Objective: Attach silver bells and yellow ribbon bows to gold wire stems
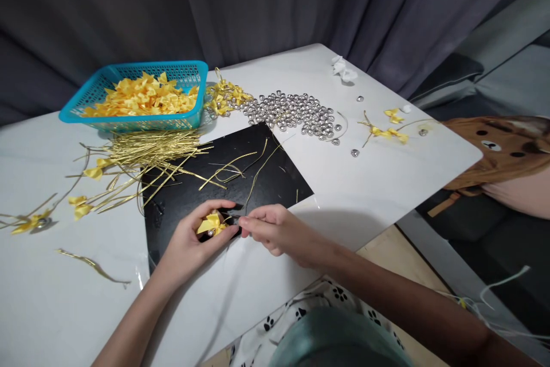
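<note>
1. Dark gray curtain [266, 6] behind; white table [429, 155] in front, black mat [193, 201] lying on it near the person.
2. Left hand [189, 241]: fingers curled, gripping a yellow ribbon bow [210, 224] between thumb and fingers, over the mat's near edge. Small silver bead [211, 233] shows at the bow's lower side.
3. Right hand [283, 235]: thumb and index closed in a pinch on a thin strand [233, 217] just beside the bow; other fingers folded in. Exact join of strand and bow too small to tell.
4. Blue plastic basket [137, 122], back left, holds a heap of loose yellow bows [146, 95].
5. Bundle of gold wires [154, 146] just in front of the basket, ends reaching over the mat; a few loose pieces lie farther right on it.
6. Pile of silver beads [292, 112] behind the mat; cluster of beaded bows [226, 98] between pile and basket.
7. Wired yellow bows [389, 133] at right; crumpled white tissue [344, 69] near the back corner.
8. Brown bear-face bag [490, 138] beyond the table's right edge.
</note>
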The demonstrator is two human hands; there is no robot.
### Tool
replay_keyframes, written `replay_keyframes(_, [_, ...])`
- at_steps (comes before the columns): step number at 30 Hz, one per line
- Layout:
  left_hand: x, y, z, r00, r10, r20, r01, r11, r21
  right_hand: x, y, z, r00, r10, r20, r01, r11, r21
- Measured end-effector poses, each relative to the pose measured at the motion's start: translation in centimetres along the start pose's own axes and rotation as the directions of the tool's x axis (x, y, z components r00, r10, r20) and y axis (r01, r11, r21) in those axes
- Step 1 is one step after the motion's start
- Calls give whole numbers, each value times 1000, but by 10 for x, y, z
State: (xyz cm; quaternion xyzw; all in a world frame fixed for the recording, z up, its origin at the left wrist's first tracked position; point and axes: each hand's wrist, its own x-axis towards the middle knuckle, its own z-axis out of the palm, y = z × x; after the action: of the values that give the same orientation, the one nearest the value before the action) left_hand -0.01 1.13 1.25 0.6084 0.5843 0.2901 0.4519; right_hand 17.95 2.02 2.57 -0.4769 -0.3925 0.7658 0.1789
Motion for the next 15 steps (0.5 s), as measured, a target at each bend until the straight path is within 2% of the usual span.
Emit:
replay_keyframes(6, [-4, -1, 2, 994, 74, 77, -75, 997, 6, -1, -3, -4, 999, -25, -23, 27, 996, 90])
replay_keyframes(9, [-5, -4, 5, 978, 207, 19, -207, 967, 150, 1, -3, -10, 999, -36, -18, 38, 989, 143])
replay_keyframes(12, [-4, -8, 8, 915, 393, -91, -319, 843, 433, 1, -3, -15, 998, -56, -16, 58, 988, 146])
replay_keyframes(14, [-4, -9, 9, 876, 469, -114, -350, 780, 518, 1, -3, -18, 998, -61, -6, 61, 990, 130])
replay_keyframes(15, [-4, -9, 10, 867, 483, -122, -362, 778, 513, 0, -3, -18, 998, -60, -1, 60, 991, 121])
